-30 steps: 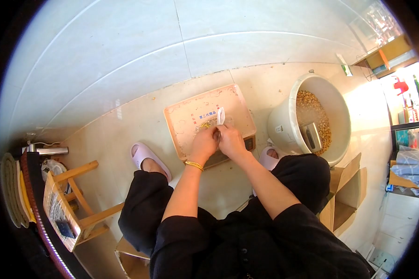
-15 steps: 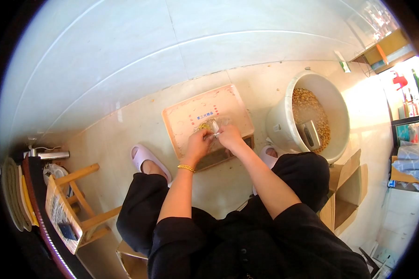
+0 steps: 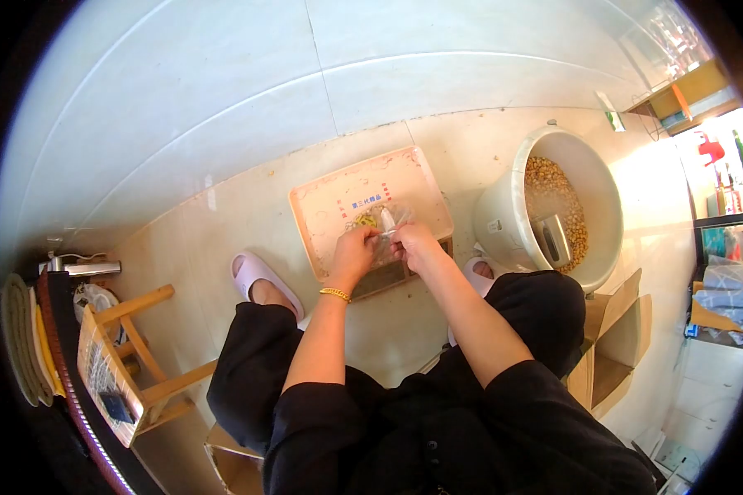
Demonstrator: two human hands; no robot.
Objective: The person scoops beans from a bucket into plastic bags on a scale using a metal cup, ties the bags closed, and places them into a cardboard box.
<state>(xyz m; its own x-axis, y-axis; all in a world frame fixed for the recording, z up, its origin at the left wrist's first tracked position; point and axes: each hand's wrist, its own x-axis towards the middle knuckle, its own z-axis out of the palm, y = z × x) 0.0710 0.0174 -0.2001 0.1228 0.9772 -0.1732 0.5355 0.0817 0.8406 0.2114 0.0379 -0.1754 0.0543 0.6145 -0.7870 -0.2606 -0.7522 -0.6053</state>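
Observation:
A clear plastic bag (image 3: 403, 212) lies over the near part of a pink tray (image 3: 330, 190) with printed lettering. My left hand (image 3: 355, 250) has its fingers pinched at the near edge of the bag. Closed on the same edge, my right hand (image 3: 413, 244) almost meets the left. Just beyond the fingertips, a small white elongated piece (image 3: 388, 219) stands out at the bag. A small yellow-green item (image 3: 366, 220) shows beside it, too small to name. The fingers partly cover the bag's near edge.
Right of the tray, a large pale bucket (image 3: 504, 223) holds many tan kernel-like pieces and a metal-looking scoop (image 3: 551, 239). An open cardboard box (image 3: 615, 363) stands near my right knee. A wooden stool (image 3: 149, 355) is at the left, and a tiled wall (image 3: 223, 107) rises beyond.
My right hand has shifted slightly right and down, with its fingers still on the bag. The white piece now shows more plainly. The left hand stays nearly in place.

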